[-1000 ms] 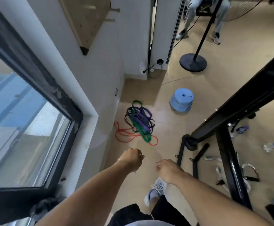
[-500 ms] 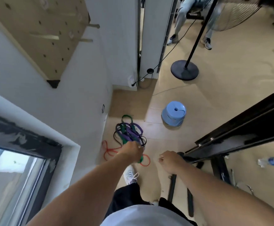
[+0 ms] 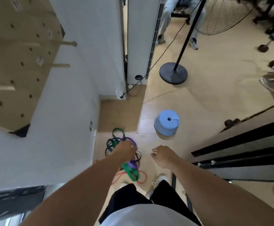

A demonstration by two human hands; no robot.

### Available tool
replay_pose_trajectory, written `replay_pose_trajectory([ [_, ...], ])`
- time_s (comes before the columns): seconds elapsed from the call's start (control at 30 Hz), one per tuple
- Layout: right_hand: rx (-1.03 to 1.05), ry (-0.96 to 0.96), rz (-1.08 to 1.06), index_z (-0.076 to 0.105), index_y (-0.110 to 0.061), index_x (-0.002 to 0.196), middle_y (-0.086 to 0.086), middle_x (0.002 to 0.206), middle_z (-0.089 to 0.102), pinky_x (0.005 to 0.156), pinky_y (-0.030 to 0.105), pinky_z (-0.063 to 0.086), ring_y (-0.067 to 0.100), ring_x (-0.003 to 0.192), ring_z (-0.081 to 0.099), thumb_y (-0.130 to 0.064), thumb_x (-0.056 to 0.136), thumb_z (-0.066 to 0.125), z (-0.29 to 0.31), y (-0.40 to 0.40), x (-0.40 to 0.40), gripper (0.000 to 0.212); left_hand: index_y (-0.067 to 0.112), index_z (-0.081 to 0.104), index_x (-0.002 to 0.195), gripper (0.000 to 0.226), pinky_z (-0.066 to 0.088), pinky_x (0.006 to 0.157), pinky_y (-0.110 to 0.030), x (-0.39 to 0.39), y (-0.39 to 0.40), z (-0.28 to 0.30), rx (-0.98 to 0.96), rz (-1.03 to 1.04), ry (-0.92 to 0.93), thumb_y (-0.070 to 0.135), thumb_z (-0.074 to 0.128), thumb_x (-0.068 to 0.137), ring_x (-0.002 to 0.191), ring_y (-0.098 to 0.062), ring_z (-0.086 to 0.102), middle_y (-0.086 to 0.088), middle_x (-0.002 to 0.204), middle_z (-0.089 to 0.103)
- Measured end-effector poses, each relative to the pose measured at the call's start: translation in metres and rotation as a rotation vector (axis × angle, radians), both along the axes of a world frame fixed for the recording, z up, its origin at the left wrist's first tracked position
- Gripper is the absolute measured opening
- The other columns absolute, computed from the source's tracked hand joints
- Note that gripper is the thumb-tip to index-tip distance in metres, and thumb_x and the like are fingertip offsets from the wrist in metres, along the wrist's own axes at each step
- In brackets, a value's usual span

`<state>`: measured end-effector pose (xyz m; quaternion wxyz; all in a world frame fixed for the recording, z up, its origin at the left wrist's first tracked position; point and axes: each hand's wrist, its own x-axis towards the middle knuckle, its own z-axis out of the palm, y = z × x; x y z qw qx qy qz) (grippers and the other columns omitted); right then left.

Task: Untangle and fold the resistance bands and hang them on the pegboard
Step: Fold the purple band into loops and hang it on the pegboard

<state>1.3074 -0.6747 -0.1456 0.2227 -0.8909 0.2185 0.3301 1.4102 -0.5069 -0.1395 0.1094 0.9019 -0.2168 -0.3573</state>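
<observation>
Neither hand grips anything that can be made out. Left hand (image 3: 126, 150): fingers curled, knuckles up, held over the tangle of resistance bands (image 3: 129, 167); whether the fingertips touch a band cannot be told, since the hand hides that part of the pile. Right hand (image 3: 163, 156): loosely curled, held apart from the bands, over bare floor.

Far left, on the white wall: wooden pegboard (image 3: 18, 66), light tan, rows of dark holes, several wooden pegs (image 3: 68, 44) sticking out toward the room. A dark corner bracket shows at its lower edge. Lower left: a dark window frame (image 3: 13, 198).

Bands lie on the tan floor (image 3: 206, 101) just beside the wall's base, below the pegboard. Green, purple and black loops knotted together; a green loop pokes out at the far end, a thin red-orange band (image 3: 141, 177) trails at the near end, close to the person's white shoe (image 3: 160, 179).

Centre right of the pile: a blue round stool-like object (image 3: 166, 122), well apart from the bands. Beyond it, a black round stand base (image 3: 173, 72) with an upright pole, a cable running from it to the wall.

Right: a black metal frame (image 3: 240, 144) crossing diagonally. Top: a seated person's legs (image 3: 165, 18), partly cut off.
</observation>
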Motion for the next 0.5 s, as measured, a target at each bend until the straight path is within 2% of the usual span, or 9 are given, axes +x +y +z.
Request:
replay_pose_trajectory([
  [0.1,0.01,0.038,0.052,0.057,-0.013,0.144,0.009,0.152,0.053,0.114,0.035,0.04,0.028,0.14,0.048,-0.036,0.107,0.043,-0.004,-0.021,0.017,0.046,0.009,0.058,0.137,0.036,0.053,0.097,-0.043,0.014,-0.017,-0.007,0.02,-0.003,0.073,0.018,0.047,0.103,0.125,-0.033,0.058,-0.017,0.138,0.059],
  [0.2,0.023,0.071,0.074,0.053,-0.014,0.149,0.008,0.156,0.049,0.115,0.035,0.038,0.027,0.143,0.045,-0.038,0.107,0.043,-0.009,-0.05,0.038,0.05,0.007,0.052,0.141,0.039,0.053,0.097,-0.047,0.032,-0.044,-0.016,0.066,0.105,0.141,0.008,0.042,0.103,0.128,-0.037,0.055,-0.02,0.14,0.057],
  [0.3,0.032,0.063,0.124,0.053,-0.011,0.147,0.009,0.154,0.051,0.114,0.039,0.041,0.028,0.141,0.047,-0.036,0.107,0.042,-0.01,-0.092,0.066,0.049,0.004,0.046,0.146,0.044,0.046,0.102,-0.046,0.049,-0.082,-0.018,-0.01,0.207,0.167,0.003,0.039,0.103,0.136,-0.037,0.047,-0.02,0.145,0.052],
  [0.37,0.026,0.037,0.139,0.058,-0.008,0.138,0.009,0.145,0.059,0.104,0.034,0.046,0.029,0.134,0.054,-0.034,0.107,0.042,-0.004,-0.122,0.085,0.043,0.004,0.049,0.145,0.042,0.045,0.106,-0.042,0.058,-0.11,-0.008,-0.069,0.238,0.217,0.008,0.042,0.103,0.136,-0.037,0.048,-0.02,0.145,0.053],
  [0.43,-0.013,0.013,0.152,0.066,-0.01,0.121,0.009,0.125,0.066,0.086,0.029,0.044,0.031,0.124,0.061,-0.032,0.107,0.043,0.004,-0.154,0.106,0.034,0.005,0.063,0.132,0.037,0.048,0.1,-0.036,0.072,-0.136,-0.006,-0.152,0.399,0.175,0.022,0.05,0.103,0.125,-0.033,0.059,-0.016,0.134,0.064],
  [0.47,-0.031,-0.009,0.12,0.066,-0.012,0.116,0.009,0.119,0.066,0.084,0.029,0.044,0.032,0.122,0.062,-0.031,0.106,0.045,0.009,-0.171,0.118,0.031,0.007,0.068,0.126,0.036,0.05,0.097,-0.034,0.079,-0.147,-0.006,-0.156,0.399,0.116,0.029,0.053,0.101,0.119,-0.03,0.063,-0.013,0.128,0.068],
  [0.5,-0.04,-0.021,0.089,0.066,-0.011,0.121,0.01,0.122,0.066,0.087,0.031,0.046,0.033,0.121,0.062,-0.031,0.105,0.046,0.01,-0.185,0.127,0.032,0.011,0.069,0.124,0.037,0.049,0.098,-0.033,0.086,-0.157,-0.006,-0.151,0.372,0.064,0.034,0.054,0.1,0.117,-0.028,0.063,-0.009,0.128,0.069],
])
